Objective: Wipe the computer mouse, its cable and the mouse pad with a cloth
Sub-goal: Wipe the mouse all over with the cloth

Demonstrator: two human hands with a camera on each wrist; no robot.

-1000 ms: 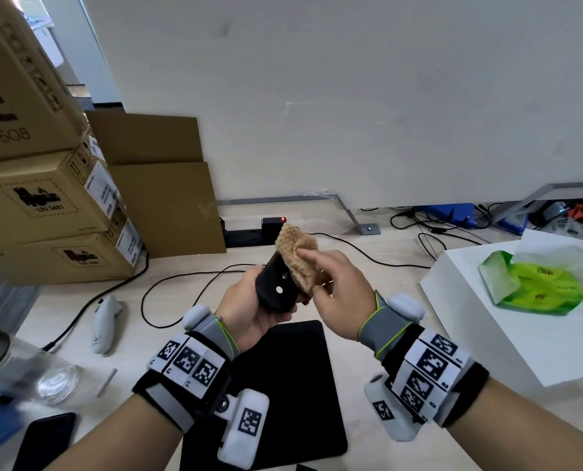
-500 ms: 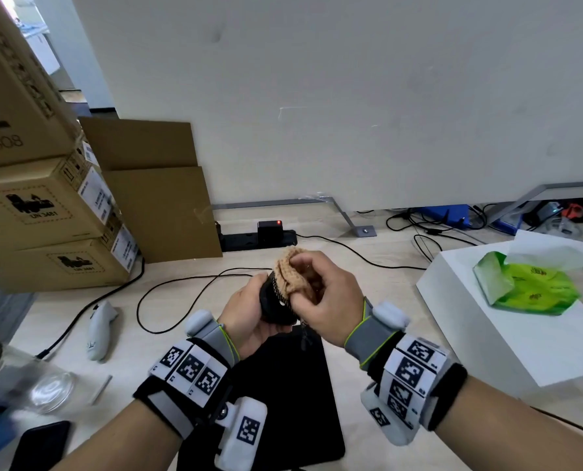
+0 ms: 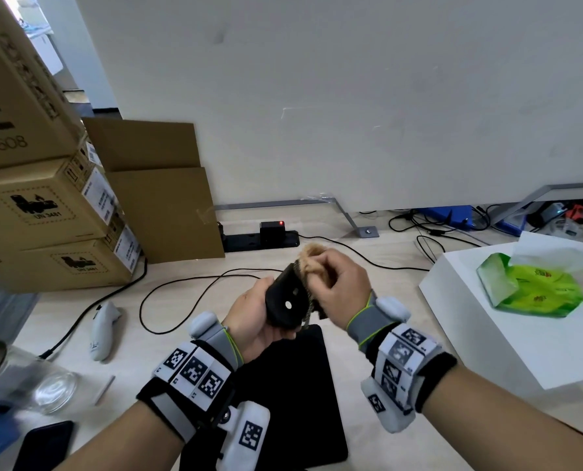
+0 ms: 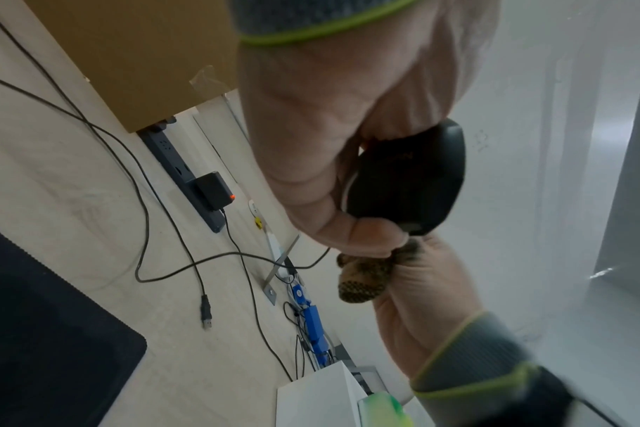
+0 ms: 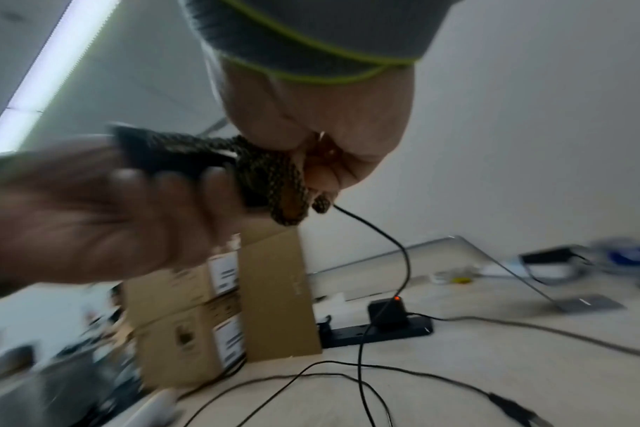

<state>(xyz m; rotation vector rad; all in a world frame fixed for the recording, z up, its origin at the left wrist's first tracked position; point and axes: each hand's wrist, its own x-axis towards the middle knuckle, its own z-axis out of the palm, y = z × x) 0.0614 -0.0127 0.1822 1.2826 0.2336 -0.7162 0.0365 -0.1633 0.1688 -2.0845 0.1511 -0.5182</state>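
Your left hand [image 3: 256, 317] is wrapped around the black computer mouse [image 3: 285, 299], holding it up off the desk [image 3: 368, 300] with its underside turned toward you, so the small white spot on the base shows. In the left wrist view your thumb and fingers curl round the mouse body [image 4: 406, 179] from both sides, the palm just behind it.

Your right hand [image 3: 341, 283] is bunched around the tan waffle-weave cloth [image 3: 312, 258], fingers curled into it, and presses the cloth against the far, upper end of the mouse. A tuft of cloth pokes out above your knuckles, and a darker fold hangs down between your two hands. In the right wrist view the cloth [image 5: 278, 185] sits tight against the fingertips of your left hand, though that picture is blurred.

The mouse cable [image 5: 391, 260] leaves from under the cloth and drops toward the desk, where it loops behind the mouse and ends in a loose USB plug [image 4: 206, 313].

The black mouse pad [image 3: 290, 392] lies flat on the desk directly below the mouse, between your forearms. Beyond the mouse a black power strip [image 3: 259, 239] with a lit red charger rests by the wall; stacked cardboard boxes [image 3: 52, 212] stand left of it. Right of the mouse, a green tissue pack [image 3: 534, 287] sits on a white box [image 3: 507, 341].
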